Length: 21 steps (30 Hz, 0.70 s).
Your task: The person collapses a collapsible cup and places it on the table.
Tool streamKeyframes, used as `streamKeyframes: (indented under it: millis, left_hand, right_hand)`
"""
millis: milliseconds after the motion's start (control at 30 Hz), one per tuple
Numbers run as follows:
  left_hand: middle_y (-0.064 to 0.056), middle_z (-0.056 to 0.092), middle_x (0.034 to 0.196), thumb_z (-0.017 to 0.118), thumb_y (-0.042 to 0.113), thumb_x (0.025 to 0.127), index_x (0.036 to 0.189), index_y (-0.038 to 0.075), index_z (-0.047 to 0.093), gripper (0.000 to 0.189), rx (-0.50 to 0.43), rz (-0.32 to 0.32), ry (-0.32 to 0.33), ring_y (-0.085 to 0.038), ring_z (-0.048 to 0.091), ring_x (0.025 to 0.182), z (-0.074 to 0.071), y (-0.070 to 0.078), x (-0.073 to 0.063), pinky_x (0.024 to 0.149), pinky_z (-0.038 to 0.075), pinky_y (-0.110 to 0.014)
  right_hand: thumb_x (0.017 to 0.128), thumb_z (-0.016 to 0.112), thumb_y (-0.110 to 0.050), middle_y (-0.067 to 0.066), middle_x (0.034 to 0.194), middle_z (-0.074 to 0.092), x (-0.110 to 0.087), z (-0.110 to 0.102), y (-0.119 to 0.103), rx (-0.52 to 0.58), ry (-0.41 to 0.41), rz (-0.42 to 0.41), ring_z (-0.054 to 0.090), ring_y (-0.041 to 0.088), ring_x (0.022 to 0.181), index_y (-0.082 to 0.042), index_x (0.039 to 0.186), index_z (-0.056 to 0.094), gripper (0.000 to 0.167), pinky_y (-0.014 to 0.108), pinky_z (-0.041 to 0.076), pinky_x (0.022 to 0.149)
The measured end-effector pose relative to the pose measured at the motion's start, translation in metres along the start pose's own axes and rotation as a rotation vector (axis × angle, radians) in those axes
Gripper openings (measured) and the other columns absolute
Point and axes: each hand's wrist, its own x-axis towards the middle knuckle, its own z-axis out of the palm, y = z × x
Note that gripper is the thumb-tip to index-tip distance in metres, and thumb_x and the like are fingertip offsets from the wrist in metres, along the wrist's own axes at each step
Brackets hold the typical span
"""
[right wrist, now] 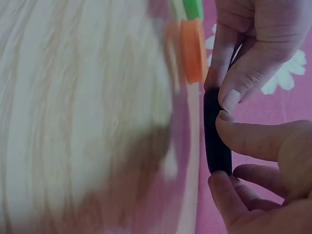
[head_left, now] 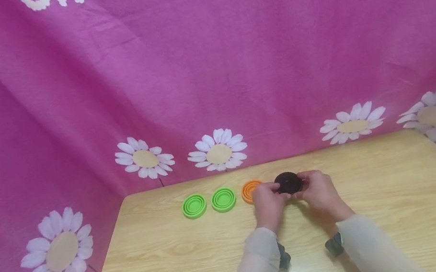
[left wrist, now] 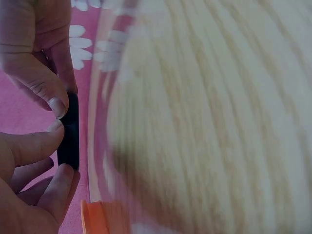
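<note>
Both hands hold a round black collapsible cup (head_left: 289, 183), pressed flat, near the back of the table. My left hand (head_left: 268, 202) pinches its left side and my right hand (head_left: 319, 191) pinches its right side, with the thumbs close together at the near edge. Edge-on in the left wrist view, the black cup (left wrist: 69, 134) sits between the fingertips of both hands. The right wrist view also shows the black cup (right wrist: 217, 134) gripped from two sides. Just left of it lies a flat orange collapsible cup (head_left: 249, 190), partly covered by my left hand.
Two flat green collapsible cups (head_left: 194, 206) (head_left: 223, 200) lie in a row left of the orange one. Behind the wooden table (head_left: 170, 261) hangs a pink cloth (head_left: 260, 75) with white daisies, which also runs along the left and right sides.
</note>
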Motion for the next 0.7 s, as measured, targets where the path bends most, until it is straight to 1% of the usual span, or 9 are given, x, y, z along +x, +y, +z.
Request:
streamKeyframes:
  millis: [100,233,300,400,467,533,667,700]
  left_hand:
    - [-0.013,0.074,0.096,0.089,-0.001,0.068,0.099,-0.001,0.078,0.033,0.093,0.017,-0.008,-0.022,0.070,0.091,0.002,0.000,0.000,0.078,0.060,-0.029]
    - [-0.014,0.073,0.095,0.089,0.000,0.067,0.097,0.000,0.078,0.031,0.168,0.025,-0.016,-0.027,0.069,0.096,0.005,-0.001,0.000,0.085,0.059,-0.034]
    - [-0.014,0.072,0.096,0.089,-0.001,0.068,0.096,0.000,0.078,0.031,0.196,0.021,-0.027,-0.030,0.068,0.099,0.007,-0.003,0.000,0.088,0.058,-0.037]
    - [-0.014,0.072,0.095,0.089,0.000,0.067,0.095,0.001,0.078,0.030,0.237,0.021,-0.036,-0.031,0.067,0.098,0.007,-0.004,0.000,0.088,0.058,-0.039]
    - [-0.014,0.072,0.095,0.089,0.000,0.067,0.095,0.002,0.078,0.030,0.250,0.018,-0.035,-0.031,0.068,0.098,0.008,-0.005,0.000,0.088,0.058,-0.040]
    - [-0.014,0.072,0.094,0.090,0.001,0.067,0.094,0.003,0.079,0.030,0.255,0.017,-0.031,-0.031,0.068,0.097,0.008,-0.005,0.002,0.087,0.059,-0.040]
    - [-0.015,0.072,0.097,0.089,0.000,0.067,0.097,0.002,0.078,0.032,0.233,0.022,-0.031,-0.031,0.068,0.099,0.008,-0.007,0.001,0.088,0.058,-0.040]
    - [-0.015,0.072,0.098,0.089,-0.001,0.067,0.098,0.002,0.078,0.033,0.230,0.028,-0.032,-0.031,0.067,0.100,0.008,-0.007,0.001,0.089,0.058,-0.040]
  right_hand:
    - [0.071,0.085,0.003,0.023,0.091,0.073,-0.001,0.001,0.002,-0.013,-0.020,0.000,0.071,0.026,0.079,0.017,0.120,0.062,0.055,0.048,0.059,0.080]
    - [0.070,0.087,0.001,0.017,0.085,0.073,-0.001,0.002,0.004,-0.047,-0.032,-0.007,0.069,0.023,0.075,0.014,0.115,0.067,0.051,0.049,0.058,0.079]
    - [0.070,0.087,0.000,0.016,0.086,0.074,-0.002,0.004,0.005,-0.059,-0.039,-0.009,0.069,0.024,0.078,0.011,0.112,0.069,0.047,0.050,0.057,0.081]
    - [0.071,0.084,0.002,0.015,0.088,0.074,-0.004,0.007,0.007,-0.068,-0.047,-0.006,0.069,0.028,0.083,0.008,0.109,0.071,0.040,0.052,0.056,0.084]
    - [0.071,0.081,0.003,0.016,0.090,0.074,-0.004,0.009,0.007,-0.067,-0.047,-0.006,0.069,0.030,0.087,0.007,0.109,0.072,0.039,0.053,0.055,0.087]
    - [0.070,0.080,0.003,0.016,0.089,0.074,-0.003,0.009,0.008,-0.070,-0.038,-0.011,0.069,0.030,0.087,0.007,0.109,0.072,0.039,0.053,0.055,0.087]
    - [0.069,0.081,0.003,0.016,0.089,0.074,-0.002,0.011,0.008,-0.075,-0.032,-0.022,0.068,0.031,0.085,0.007,0.107,0.071,0.040,0.054,0.054,0.085]
    - [0.069,0.081,0.003,0.018,0.092,0.074,-0.002,0.011,0.008,-0.072,-0.037,-0.019,0.068,0.032,0.086,0.007,0.109,0.070,0.042,0.054,0.054,0.086]
